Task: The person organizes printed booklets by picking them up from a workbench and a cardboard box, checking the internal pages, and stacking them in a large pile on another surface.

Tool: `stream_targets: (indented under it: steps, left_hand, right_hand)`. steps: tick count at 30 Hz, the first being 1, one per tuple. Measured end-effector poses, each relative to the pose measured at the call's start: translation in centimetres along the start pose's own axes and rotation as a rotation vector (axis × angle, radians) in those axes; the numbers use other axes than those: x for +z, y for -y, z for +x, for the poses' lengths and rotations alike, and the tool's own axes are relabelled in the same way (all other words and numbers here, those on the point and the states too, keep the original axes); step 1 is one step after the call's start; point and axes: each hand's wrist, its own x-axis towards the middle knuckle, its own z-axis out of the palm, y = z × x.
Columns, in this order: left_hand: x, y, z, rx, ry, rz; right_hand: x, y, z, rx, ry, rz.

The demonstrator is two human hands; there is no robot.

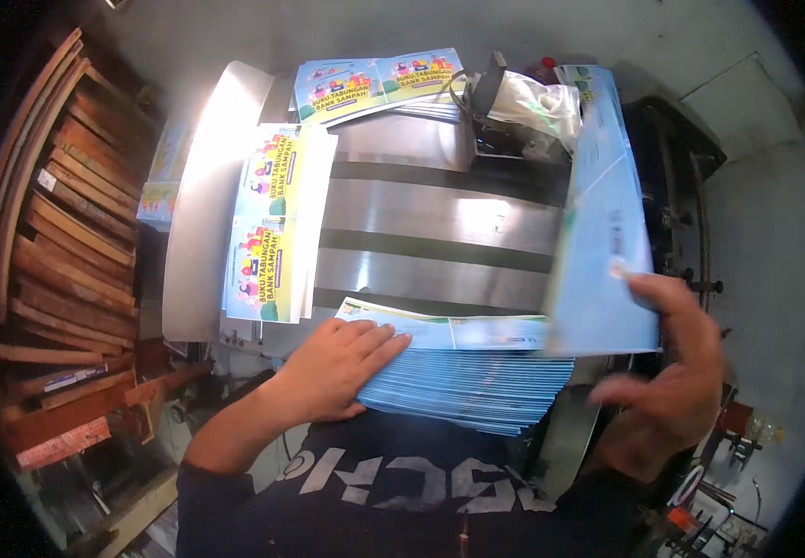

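My left hand (pixel 337 363) grips the left end of a fanned stack of light-blue printed sheets (pixel 467 391), fingers over the top and thumb at the near edge. The stack lies against my dark shirt at the near side of the metal table. On the right, my right hand (pixel 672 363) has its thumb and fingers spread apart. One fingertip touches the face of a long light-blue sheet (pixel 598 251), which is blurred by motion. This sheet's near end overlaps the right end of the fanned stack.
A pile of colourful printed covers (pixel 272 232) sits on the table's left, beside a curved pale panel (pixel 212 214). Another cover pile (pixel 374 84) lies at the back, near a clear plastic bag (pixel 537 107). Wooden slats (pixel 86 186) stand far left. The slatted metal tabletop (pixel 430 219) spans the middle.
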Motion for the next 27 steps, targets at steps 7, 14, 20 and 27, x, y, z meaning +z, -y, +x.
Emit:
stream_targets:
  steps: [7,14,20,27]
  left_hand:
    - [0.0,0.3,-0.3,0.027,-0.007,0.004]
    - [1.4,8.3,-3.1,0.185,-0.392,-0.587]
    - [2.4,7.7,1.5,-0.184,-0.249,-1.308]
    - [5.6,7.7,1.5,-0.188,-0.449,-1.701]
  right_hand:
    - [9.0,1.5,7.7,-0.304,0.321,-0.380]
    - [17.0,1.0,10.0,0.295,0.971,0.155]
    - [11.1,-8.4,8.9,0.220,0.742,0.344]
    - [12.7,-16.3,-5.8,0.339,0.122,0.996]
